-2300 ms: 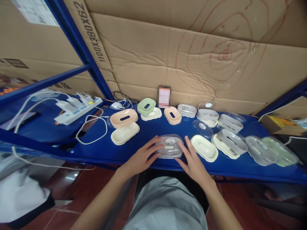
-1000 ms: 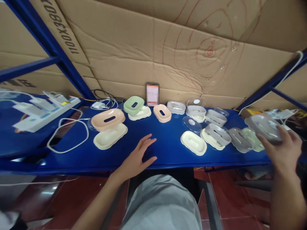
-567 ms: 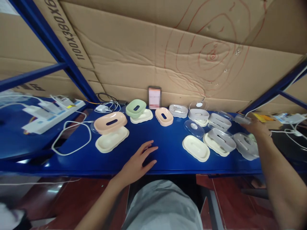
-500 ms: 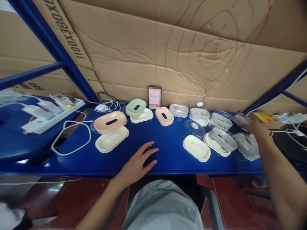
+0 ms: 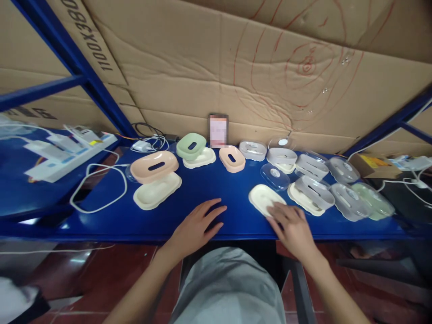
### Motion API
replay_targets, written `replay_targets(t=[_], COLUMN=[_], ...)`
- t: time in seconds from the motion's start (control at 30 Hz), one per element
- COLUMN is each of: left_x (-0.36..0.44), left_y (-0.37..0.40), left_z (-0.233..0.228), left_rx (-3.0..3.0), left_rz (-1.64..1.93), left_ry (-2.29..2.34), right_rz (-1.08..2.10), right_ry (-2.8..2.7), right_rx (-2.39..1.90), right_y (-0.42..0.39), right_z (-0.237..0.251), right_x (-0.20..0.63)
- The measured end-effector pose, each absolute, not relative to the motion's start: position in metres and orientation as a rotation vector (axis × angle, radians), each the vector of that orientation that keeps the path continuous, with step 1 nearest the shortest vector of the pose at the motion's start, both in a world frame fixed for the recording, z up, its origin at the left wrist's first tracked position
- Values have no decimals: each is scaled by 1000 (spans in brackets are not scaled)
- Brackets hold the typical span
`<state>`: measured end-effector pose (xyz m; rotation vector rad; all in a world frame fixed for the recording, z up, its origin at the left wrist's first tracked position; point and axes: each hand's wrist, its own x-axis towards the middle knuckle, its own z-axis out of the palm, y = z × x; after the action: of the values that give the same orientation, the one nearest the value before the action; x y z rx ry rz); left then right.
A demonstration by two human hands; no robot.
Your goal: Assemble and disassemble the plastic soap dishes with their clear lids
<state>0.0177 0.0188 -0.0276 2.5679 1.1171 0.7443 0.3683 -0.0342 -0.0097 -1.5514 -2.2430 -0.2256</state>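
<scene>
Two hands show on my feed: the left hand (image 5: 194, 228), fingers loosely spread and released, at the near middle of the blue table (image 5: 229, 189); the right hand (image 5: 290, 225) over the near right end of a cream tray (image 5: 261, 196), whether grasping it I cannot tell. A grey holder (image 5: 321, 198) sits farther right.

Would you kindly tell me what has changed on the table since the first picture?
The lidded gray box between the hands was carried far right and released. The right hand came back and took hold of the nearest cream tray, which shifted slightly left. The left hand stays open; the green dish and phone are unmoved.
</scene>
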Motion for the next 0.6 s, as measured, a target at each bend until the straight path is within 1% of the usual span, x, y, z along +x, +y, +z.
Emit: replay_targets(t=[0.1,0.17,0.23,0.33,0.4,0.5,0.6], left_x=[17,16,16,17,17,18,18], left_y=[18,18,19,19,19,17,16], left_z=[-27,-27,-28,-27,-26,-25,-24], left_rx=[2616,2641,2655,2666,2665,2643,2602], left_rz=[738,732,726,722,734,772,804], left_ry=[1058,1029,1021,1029,1038,1050,1056], right_rz=[-25,-23,-183,-538,-687,-712,-691], right_ry=[-2382,-2359,-2188,-1800,-1622,-1591,-1652], right_rx=[-1336,-1303,-1434,-1790,-1979,-2032,-1896], right_y=[-33,-25,-18,-12,-12,-14,-15], right_z=[-8,-4,-4,-10,-16,-19,-12], right_x=[341,347,370,420,451,471,450])
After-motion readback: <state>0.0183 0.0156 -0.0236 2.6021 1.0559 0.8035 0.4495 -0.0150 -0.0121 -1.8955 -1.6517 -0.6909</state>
